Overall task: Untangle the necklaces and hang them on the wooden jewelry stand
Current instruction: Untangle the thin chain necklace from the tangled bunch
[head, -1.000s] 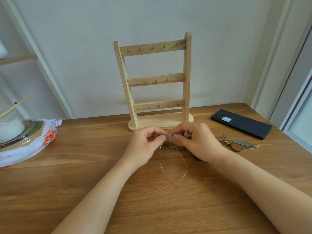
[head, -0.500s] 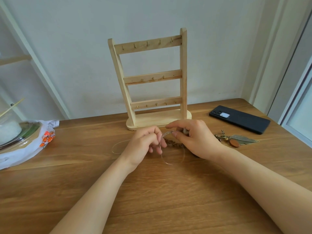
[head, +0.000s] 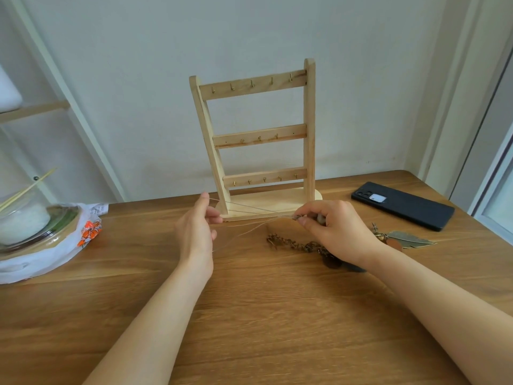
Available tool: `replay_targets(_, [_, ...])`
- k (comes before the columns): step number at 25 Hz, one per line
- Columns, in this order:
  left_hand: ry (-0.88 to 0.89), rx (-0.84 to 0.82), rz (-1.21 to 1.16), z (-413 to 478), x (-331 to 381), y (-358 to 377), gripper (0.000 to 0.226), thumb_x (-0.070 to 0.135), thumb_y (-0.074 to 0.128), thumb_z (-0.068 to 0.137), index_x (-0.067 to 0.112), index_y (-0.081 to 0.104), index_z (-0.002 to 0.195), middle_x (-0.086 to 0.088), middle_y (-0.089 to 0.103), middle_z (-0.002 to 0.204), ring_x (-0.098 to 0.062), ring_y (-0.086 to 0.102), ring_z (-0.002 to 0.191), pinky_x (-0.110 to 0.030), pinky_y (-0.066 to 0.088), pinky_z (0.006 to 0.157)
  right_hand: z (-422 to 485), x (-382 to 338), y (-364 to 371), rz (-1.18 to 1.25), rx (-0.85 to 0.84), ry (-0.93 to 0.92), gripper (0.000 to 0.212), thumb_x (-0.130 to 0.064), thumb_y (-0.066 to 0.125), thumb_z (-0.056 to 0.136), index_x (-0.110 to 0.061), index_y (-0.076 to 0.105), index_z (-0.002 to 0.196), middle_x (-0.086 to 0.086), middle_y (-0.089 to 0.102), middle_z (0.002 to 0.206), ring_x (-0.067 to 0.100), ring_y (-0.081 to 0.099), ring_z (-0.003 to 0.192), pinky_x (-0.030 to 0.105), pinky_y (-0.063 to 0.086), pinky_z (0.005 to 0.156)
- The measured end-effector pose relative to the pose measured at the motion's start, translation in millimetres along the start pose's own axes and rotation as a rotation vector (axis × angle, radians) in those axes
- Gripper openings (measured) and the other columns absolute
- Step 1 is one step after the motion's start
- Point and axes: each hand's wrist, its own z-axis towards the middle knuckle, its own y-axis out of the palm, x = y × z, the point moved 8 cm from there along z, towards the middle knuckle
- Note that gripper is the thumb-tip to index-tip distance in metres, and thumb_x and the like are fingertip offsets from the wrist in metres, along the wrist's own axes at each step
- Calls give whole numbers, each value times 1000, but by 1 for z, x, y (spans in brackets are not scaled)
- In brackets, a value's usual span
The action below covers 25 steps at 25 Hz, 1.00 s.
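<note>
A wooden jewelry stand with three hooked bars stands upright at the back of the table; nothing hangs on it. My left hand pinches a thin pale necklace, whose strands stretch across to my right hand. That hand pinches the other end of the strands at a small knot or clasp. A dark braided necklace lies on the wood under my right hand, partly hidden by the wrist. A feather pendant lies to the right.
A black phone lies at the back right. At the left edge sit a white plastic bag and a glass bowl with chopsticks. The wooden table ends at a wall behind the stand.
My hands have drawn apart, the left going left and the right staying near the stand's base. The thin necklace's loop has been pulled out into taut strands between them.
</note>
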Motion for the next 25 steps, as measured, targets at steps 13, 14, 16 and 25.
replay_targets(13, [917,-393,557,-58,37,59,4,31,70,82,33,74,84,24,68,88,-1,55,101,-20,36,93,-5,-15,15,40,-71,-89,15,-29,64,96,-26,74,108,2,72,82,18,65,79,32,53,72])
replay_targets(14, [966,-416,590,-65,36,63,2,31,73,82,31,75,82,22,69,85,-3,57,96,-18,38,90,-5,-17,16,44,-73,-98,16,-29,64,96,-26,74,109,2,72,82,18,65,79,32,52,73])
replay_targets(16, [955,-433,605,-65,33,64,3,24,79,81,26,78,81,19,69,79,-6,60,88,-14,43,80,-6,-21,16,51,-73,-112,15,-24,65,96,-24,75,108,-5,71,83,10,64,80,22,50,71])
replay_targets(25, [601,-617,628,-54,15,69,9,20,73,90,22,73,81,14,65,71,3,53,61,-10,40,59,-9,-25,17,60,-57,-121,10,-20,68,95,-20,75,102,-13,69,80,1,63,79,11,46,69])
